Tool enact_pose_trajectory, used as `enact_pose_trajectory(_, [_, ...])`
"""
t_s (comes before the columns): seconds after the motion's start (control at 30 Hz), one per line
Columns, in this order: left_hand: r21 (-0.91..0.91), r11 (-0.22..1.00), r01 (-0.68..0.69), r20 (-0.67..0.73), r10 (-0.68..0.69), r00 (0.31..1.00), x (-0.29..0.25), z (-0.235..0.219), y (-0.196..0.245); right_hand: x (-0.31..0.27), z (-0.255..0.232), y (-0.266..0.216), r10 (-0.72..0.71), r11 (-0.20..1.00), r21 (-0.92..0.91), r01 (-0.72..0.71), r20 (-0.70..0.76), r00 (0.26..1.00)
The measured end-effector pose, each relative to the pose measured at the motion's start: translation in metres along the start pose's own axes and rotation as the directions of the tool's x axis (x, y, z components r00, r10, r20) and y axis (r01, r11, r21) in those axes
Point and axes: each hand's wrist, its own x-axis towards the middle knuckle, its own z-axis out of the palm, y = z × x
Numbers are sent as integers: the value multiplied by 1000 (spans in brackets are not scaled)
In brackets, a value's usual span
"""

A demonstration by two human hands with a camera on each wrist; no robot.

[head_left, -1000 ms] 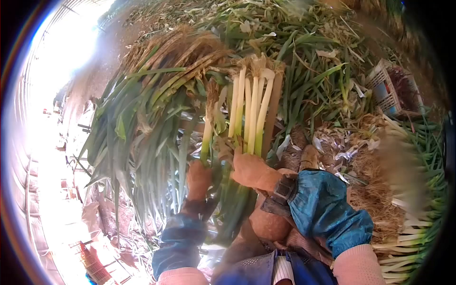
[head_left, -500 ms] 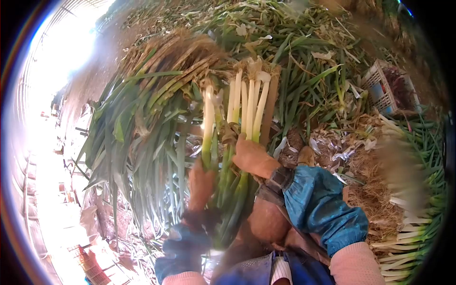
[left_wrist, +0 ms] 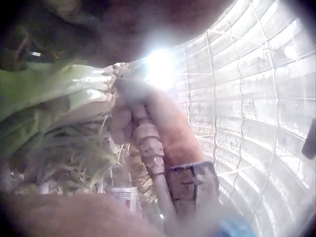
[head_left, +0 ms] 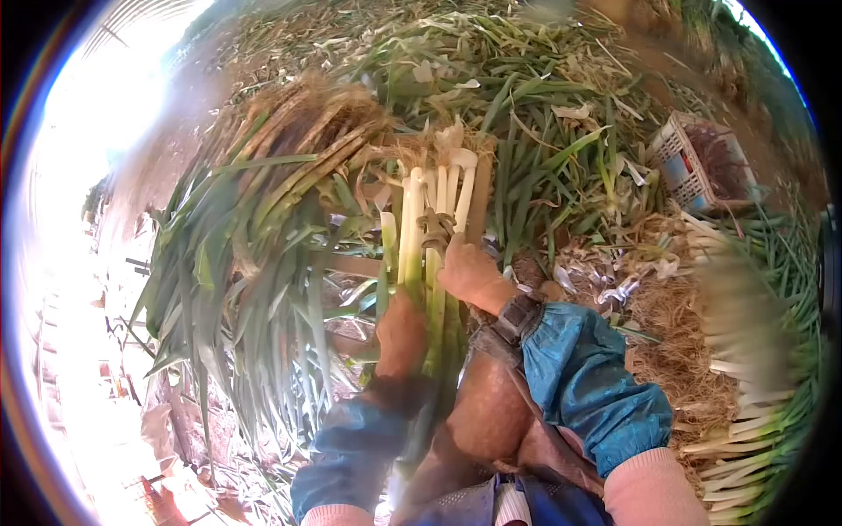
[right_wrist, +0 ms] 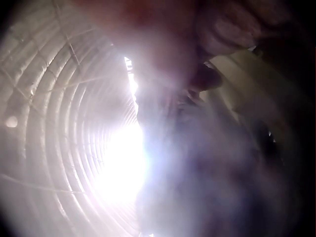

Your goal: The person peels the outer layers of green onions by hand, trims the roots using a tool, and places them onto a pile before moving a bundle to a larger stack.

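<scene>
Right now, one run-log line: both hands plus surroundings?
left hand: grips green onions | right hand: against them, grip unclear | crate: ahead, right | leafy pile: left of hands

Long leeks [head_left: 228, 237] lie over wooden bars [head_left: 351, 265], with white leeks [head_left: 414, 223] just beside them. On the ground [head_left: 667, 74], green leaves [head_left: 544, 167] heap toward the far edge; near the right edge are a crate [head_left: 674, 167], brown roots [head_left: 675, 351] and a row of leeks [head_left: 745, 451]

The leek bundle [head_left: 414, 219] lies between the leek pile [head_left: 232, 245] at left and the crate [head_left: 678, 167] at right.
</scene>
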Motion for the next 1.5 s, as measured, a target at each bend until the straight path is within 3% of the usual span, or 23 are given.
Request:
enact_pose_trajectory(0.2, [91,993,75,-9,-74,997,-20,3,7,-7,-1,-7,-52,998,-27,52,-1,999])
enact_pose_trajectory(0.3, [-28,999,42,-79,-44,996,-26,8,5,-3,-5,-4,-76,995,-61,78,28,997])
enact_pose_trajectory(0.4, [-42,992,123,-8,-124,992,-29,16,-3,-2,-4,-4,-76,996,-53,78,38,996])
enact_pose_trajectory(0.53, [38,992,120,12,-120,993,-29,20,-4,-21,1,-7,-93,991,-97,94,20,995])
enact_pose_trajectory(0.8, [49,994,95,-28,-94,995,-39,17,-3,13,2,5,22,999,-45,-22,2,1000])
enact_pose_trajectory(0.93, [-48,999,17,-79,-20,997,-25,14,3,-5,3,1,-40,989,-142,44,29,999])
enact_pose_trajectory(1.03, [-84,994,-62,-67,57,996,10,12,5,-11,-10,-2,-63,997,-47,66,51,997])
enact_pose_trajectory(1.1, [-46,996,-79,-44,77,996,28,22,6,-7,-21,-3,-104,994,-41,103,-41,994])
enact_pose_trajectory(1.17, [-131,977,-166,-58,160,985,40,19,3,-3,-19,0,-125,991,-65,117,-148,981])
enact_pose_trajectory(1.2, [-173,962,-211,-64,203,977,45,17,0,-1,-14,2,-81,995,-72,76,-74,994])
enact_pose_trajectory(1.3, [92,945,-314,-302,327,895,60,-22,-52,1,-15,11,-49,998,-43,49,15,999])
enact_pose_trajectory(1.33, [235,960,-153,-362,232,903,66,-47,-71,1,-17,8,22,1000,-19,-22,-9,1000])
enact_pose_trajectory(1.4, [453,868,202,-505,63,861,72,-102,-111,-9,-23,4,-54,998,-14,54,-17,998])
enact_pose_trajectory(1.47, [582,753,308,-714,292,636,85,-139,-146,-10,-20,0,-101,994,-45,100,-2,995])
enact_pose_trajectory(1.5, [603,773,197,-634,314,707,90,-158,-154,-13,-15,-3,-128,992,-18,128,15,992])
